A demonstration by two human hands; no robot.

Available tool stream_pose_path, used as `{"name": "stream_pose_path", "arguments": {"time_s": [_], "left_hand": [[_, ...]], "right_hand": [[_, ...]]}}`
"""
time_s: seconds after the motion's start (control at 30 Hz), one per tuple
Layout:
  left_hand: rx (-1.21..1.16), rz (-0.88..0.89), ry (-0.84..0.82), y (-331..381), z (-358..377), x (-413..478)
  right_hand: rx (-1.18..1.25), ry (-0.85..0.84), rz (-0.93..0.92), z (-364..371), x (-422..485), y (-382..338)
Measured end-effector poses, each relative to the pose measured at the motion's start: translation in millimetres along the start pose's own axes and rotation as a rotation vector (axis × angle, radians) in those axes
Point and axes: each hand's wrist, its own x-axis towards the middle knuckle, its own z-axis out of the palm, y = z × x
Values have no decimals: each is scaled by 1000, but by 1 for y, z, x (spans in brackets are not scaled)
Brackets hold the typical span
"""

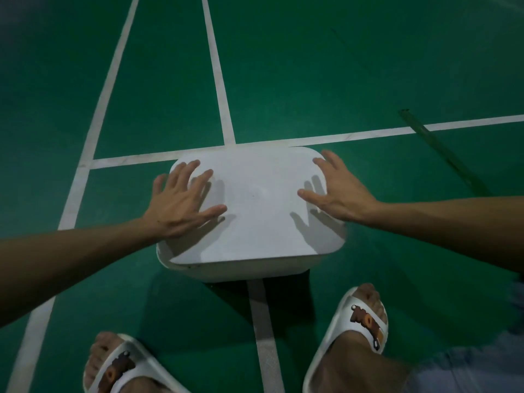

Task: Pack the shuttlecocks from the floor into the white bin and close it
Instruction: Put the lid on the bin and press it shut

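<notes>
Lid (252, 205) sits on white bin (243, 269), frame centre; left hand (181, 202) and right hand (337, 191) flat, fingers spread, pressing it. No shuttlecocks visible on floor (312, 66); likely nearly done.

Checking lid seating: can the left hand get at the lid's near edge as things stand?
Probably yes. The left hand is spread over the lid, and nothing lies between it and the near edge.
</notes>
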Motion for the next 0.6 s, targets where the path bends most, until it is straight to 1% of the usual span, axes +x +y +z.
{"name": "stream_pose_path", "arguments": {"time_s": [0.13, 0.27, 0.4, 0.6], "left_hand": [[20, -12, -31, -10, 2, 18], [-8, -33, -32, -10, 9, 26], [-30, -39, -12, -9, 18, 23], [-9, -62, -2, -6, 19, 27]], "right_hand": [[-56, -27, 8, 14, 34, -3], [-104, -61, 38, 32, 37, -1], [-210, -2, 36, 45, 33, 2], [-309, -11, 27, 47, 42, 3]]}}
